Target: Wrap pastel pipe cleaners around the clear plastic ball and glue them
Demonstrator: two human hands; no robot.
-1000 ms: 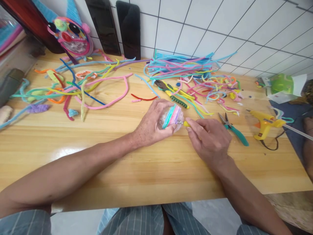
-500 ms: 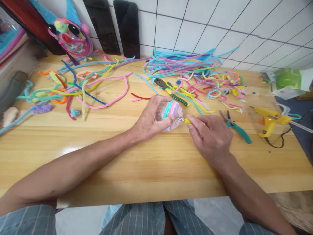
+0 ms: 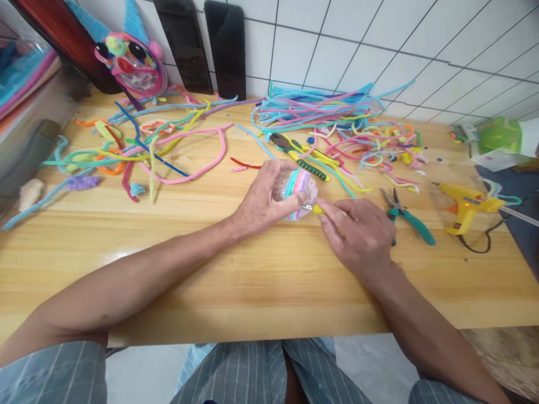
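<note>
My left hand (image 3: 269, 193) is wrapped round a clear plastic container (image 3: 312, 188), banded with teal, pink and purple pipe cleaners (image 3: 298, 182). Its thumb presses on the near side of the bands. My right hand (image 3: 357, 224) is closed on a small yellow craft knife (image 3: 318, 209). The knife's metal blade points left and touches the container just by the left thumb; I cannot tell how far it goes in. Behind the container lie cutting pliers (image 3: 311, 168) with green and yellow handles. Teal-handled needle-nose pliers (image 3: 410, 219) lie right of my right hand.
Loose pipe cleaners (image 3: 168, 178) are strewn at the left, with a bundle (image 3: 315, 106) and more bent pieces (image 3: 391, 146) at the back. A yellow glue gun (image 3: 465, 205) lies at the right. Two phones (image 3: 227, 50) and a pipe-cleaner figure (image 3: 137, 67) stand against the tiled wall.
The knife blade has shifted slightly left and down against the container, my right hand moving with it. My left hand keeps its hold. The whole view has shifted a little.
</note>
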